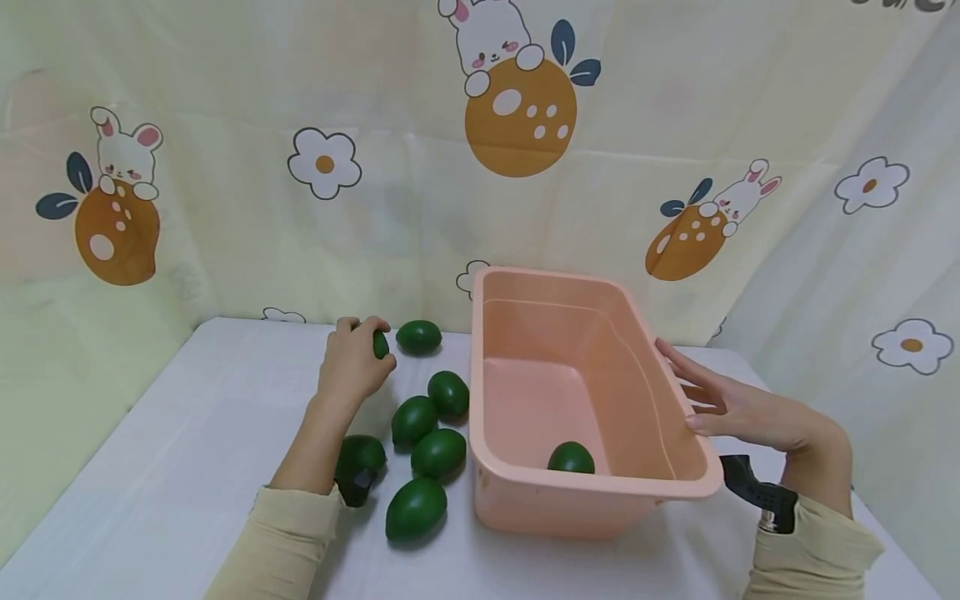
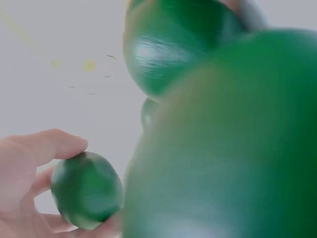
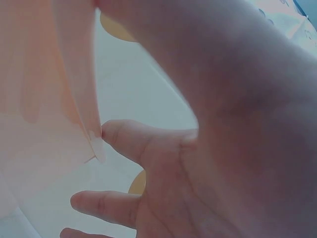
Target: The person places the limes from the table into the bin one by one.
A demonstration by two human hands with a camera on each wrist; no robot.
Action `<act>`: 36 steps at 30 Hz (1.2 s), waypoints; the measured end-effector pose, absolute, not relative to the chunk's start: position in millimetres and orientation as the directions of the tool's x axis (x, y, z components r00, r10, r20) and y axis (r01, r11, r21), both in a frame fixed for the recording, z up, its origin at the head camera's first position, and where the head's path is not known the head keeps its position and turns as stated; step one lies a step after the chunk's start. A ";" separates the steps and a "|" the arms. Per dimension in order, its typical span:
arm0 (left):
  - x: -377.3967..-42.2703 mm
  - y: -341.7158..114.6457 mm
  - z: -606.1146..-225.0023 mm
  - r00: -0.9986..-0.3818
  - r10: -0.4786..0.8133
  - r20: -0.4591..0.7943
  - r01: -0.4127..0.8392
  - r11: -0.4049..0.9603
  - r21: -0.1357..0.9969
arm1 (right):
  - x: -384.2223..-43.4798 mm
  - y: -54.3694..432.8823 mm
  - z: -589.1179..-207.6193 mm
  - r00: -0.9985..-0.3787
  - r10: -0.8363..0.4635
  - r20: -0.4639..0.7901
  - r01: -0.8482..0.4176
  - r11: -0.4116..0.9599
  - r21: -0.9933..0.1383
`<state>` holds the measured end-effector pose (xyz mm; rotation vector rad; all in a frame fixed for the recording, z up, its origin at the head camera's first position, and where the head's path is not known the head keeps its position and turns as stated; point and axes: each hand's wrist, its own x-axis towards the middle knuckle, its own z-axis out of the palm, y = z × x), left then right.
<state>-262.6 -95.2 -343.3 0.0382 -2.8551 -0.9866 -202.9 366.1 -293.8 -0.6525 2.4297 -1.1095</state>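
Note:
At the back left of the table, my left hand grips a glossy green lime between thumb and fingers. The left wrist view shows that lime held by its sides. Just right of this hand lies another lime. A pink plastic tub stands to the right, with one lime inside near its front wall. My right hand touches the tub's right rim with its fingers extended; in the right wrist view a fingertip meets the rim's edge.
Several more limes lie left of the tub, among them a front one and one close against the tub's left side. One lime sits beside my left forearm. A patterned curtain hangs behind the white table.

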 end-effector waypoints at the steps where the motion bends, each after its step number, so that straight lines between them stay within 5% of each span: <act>1: -261.7 -94.6 -340.6 -0.990 -0.068 0.127 0.026 0.782 0.623 | -203.1 366.3 -294.0 -0.815 -0.560 -0.152 -0.253 0.578 -0.776; 20: -212.3 -62.3 -278.7 -0.918 0.031 0.396 0.306 0.691 0.655 | -202.7 366.2 -291.1 -0.810 -0.561 -0.167 -0.253 0.593 -0.764; 36: -170.1 -11.5 -269.5 -0.687 0.330 0.647 0.694 0.563 0.450 | -203.9 364.9 -292.5 -0.813 -0.559 -0.163 -0.247 0.584 -0.773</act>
